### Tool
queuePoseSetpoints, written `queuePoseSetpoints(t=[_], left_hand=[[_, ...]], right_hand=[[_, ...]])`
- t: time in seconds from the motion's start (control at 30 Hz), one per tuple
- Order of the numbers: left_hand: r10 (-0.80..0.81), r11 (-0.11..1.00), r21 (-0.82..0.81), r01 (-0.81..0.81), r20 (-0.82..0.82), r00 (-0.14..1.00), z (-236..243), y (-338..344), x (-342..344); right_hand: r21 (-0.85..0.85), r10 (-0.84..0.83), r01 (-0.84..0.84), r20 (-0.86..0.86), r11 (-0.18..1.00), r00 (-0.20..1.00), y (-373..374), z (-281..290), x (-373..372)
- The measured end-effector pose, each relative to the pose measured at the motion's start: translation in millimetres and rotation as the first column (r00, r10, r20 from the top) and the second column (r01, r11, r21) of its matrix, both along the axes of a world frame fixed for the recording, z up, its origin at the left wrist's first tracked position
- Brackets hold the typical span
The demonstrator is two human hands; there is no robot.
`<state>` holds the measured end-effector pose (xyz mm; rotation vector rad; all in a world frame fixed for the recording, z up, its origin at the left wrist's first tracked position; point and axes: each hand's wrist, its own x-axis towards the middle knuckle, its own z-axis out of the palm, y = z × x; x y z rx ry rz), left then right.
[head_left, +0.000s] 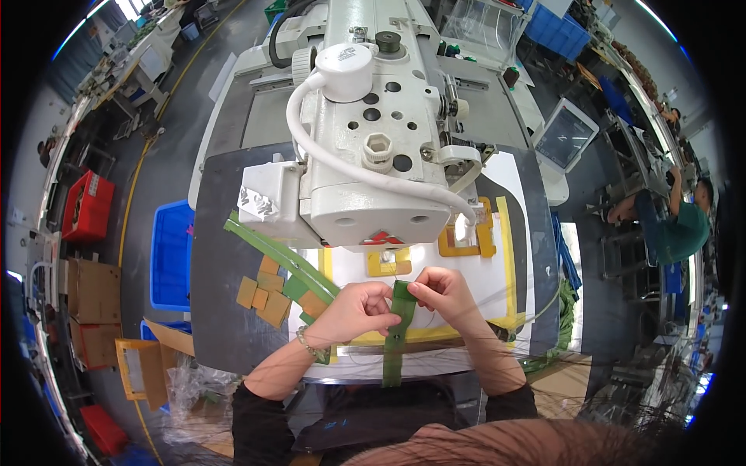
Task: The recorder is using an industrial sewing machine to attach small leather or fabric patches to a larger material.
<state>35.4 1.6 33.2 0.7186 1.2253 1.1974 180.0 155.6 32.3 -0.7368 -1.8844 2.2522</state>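
A green webbing strap point(394, 351) hangs down over the front edge of the sewing machine's table, its upper end folded over. My left hand point(356, 312) is closed on the strap's left side, thumb lying across it. At the strap's top right corner, my right hand point(446, 295) pinches the folded end between thumb and fingertips. Just beyond the strap's end lies a small yellow frame point(385, 264) under the white sewing machine head point(373, 186). Another green strap point(284, 256) slants across the table left of my left hand.
Several tan square pieces point(273, 308) lie on the table at the left. A larger yellow frame point(468, 239) sits at the right under the machine. Beyond the left edge stands a blue bin point(171, 256). A screen point(566, 133) stands at the right; a person point(678, 225) sits farther off.
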Motion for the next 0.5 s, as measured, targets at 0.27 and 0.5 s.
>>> queuePoseSetpoints(t=[0.27, 0.5], left_hand=[[-0.003, 1.0, -0.016, 0.002, -0.076, 0.997, -3.0, 0.0, 0.4], [0.016, 0.999, -0.032, -0.017, -0.026, 1.0, -1.0, 0.2, 0.1]], right_hand=[[0.03, -0.007, 0.007, 0.019, 1.0, 1.0, 0.9, -0.8, -0.3], [0.006, -0.031, 0.031, 0.042, 1.0, 0.999, 0.9, 1.0, -2.0]])
